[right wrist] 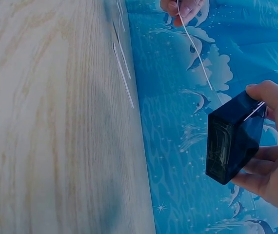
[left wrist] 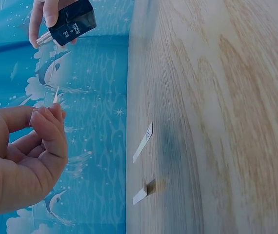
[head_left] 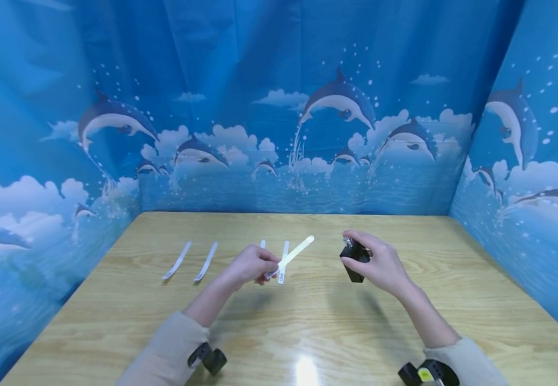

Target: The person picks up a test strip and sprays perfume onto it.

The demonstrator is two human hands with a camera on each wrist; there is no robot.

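Observation:
My left hand [head_left: 268,266] pinches the lower end of a thin white paper strip [head_left: 299,249] and holds it above the wooden table [head_left: 317,332], its free end pointing up and right. My right hand [head_left: 359,251] grips a small dark, boxy bottle [head_left: 354,262] just to the right of the strip's tip, a short gap apart. In the left wrist view the bottle [left wrist: 73,22] shows a label and a silver nozzle. In the right wrist view the bottle [right wrist: 234,139] sits in my fingers, with the strip [right wrist: 195,48] reaching toward it.
Several more white strips lie flat on the table: two at the left [head_left: 177,261] [head_left: 206,261] and two under my left hand [head_left: 284,265] [head_left: 262,244]. Blue dolphin-print curtains [head_left: 279,134] wall in the table's back and both sides.

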